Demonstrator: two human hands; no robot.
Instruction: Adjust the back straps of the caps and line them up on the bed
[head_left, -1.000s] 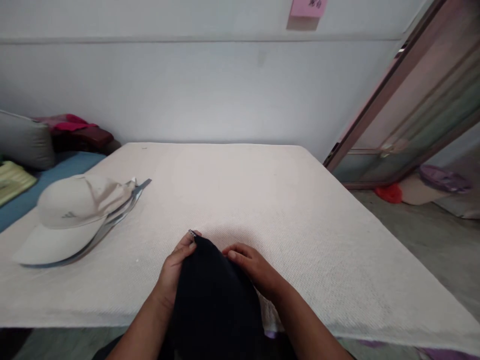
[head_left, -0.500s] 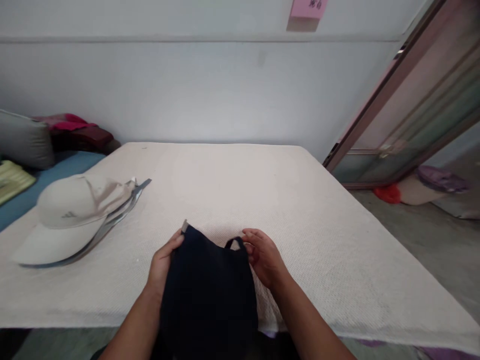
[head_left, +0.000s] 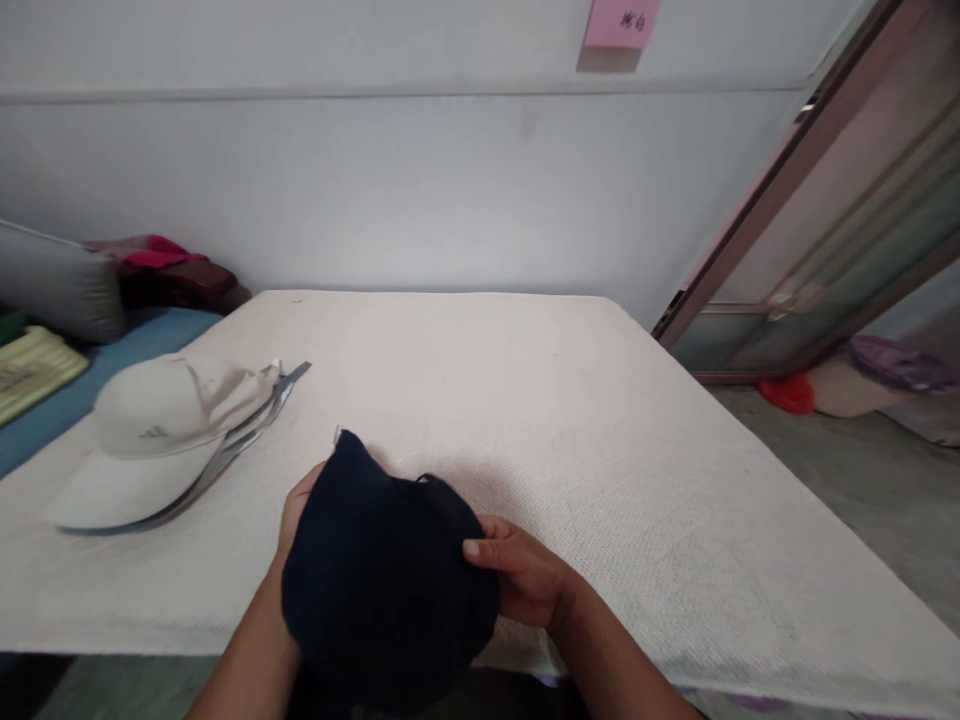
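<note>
A dark navy cloth item, which looks like a cap point(head_left: 390, 580), is held above the near edge of the table, its crown rounded and one corner pointing up at the left. My left hand point(head_left: 298, 505) grips its left side, with most of the fingers hidden behind the cloth. On the right side, my right hand point(head_left: 517, 570) pinches the edge, thumb in front and fingers behind. To the left, a cream cap point(head_left: 161, 410) with a small dark logo lies on top of other headwear with grey and blue edges.
A pale textured cloth covers the table point(head_left: 637, 480). Behind it stands a white wall with a pink note point(head_left: 621, 22). Left are a grey cushion point(head_left: 64, 285) and yellow item point(head_left: 37, 370); right, a sliding door and purple and red items on the floor.
The navy item has turned and tilted, its shape now rounder and its small loop mostly hidden. My right hand has moved lower and now pinches its right side. My left hand shifted slightly left.
</note>
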